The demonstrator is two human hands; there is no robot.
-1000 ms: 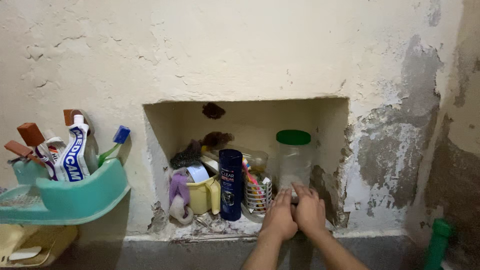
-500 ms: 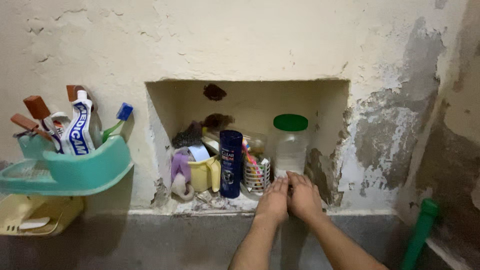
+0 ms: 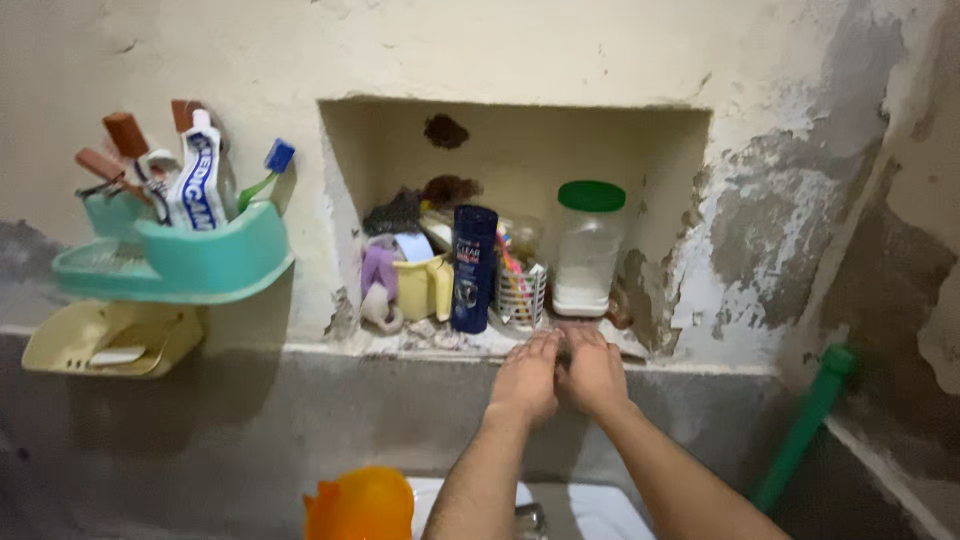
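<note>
My left hand point(image 3: 525, 378) and my right hand point(image 3: 594, 372) are pressed side by side, fingers extended, fingertips at the front ledge of a wall niche point(image 3: 640, 110). Whether anything sits between the palms is hidden. Just beyond the fingertips stands a clear plastic jar with a green lid point(image 3: 587, 250). A dark blue bottle point(image 3: 472, 268), a small white basket point(image 3: 520, 292) and a yellow cup point(image 3: 420, 287) stand to its left in the niche.
A teal wall holder point(image 3: 175, 262) with toothbrushes and a toothpaste tube point(image 3: 197, 180) hangs at left, above a yellow soap dish point(image 3: 100, 340). A green pipe point(image 3: 805, 425) runs down at right. An orange object point(image 3: 360, 505) and a white basin point(image 3: 600, 510) lie below.
The view has shifted down and back a little. Both hands stay together and have moved slightly lower, away from the jar.
</note>
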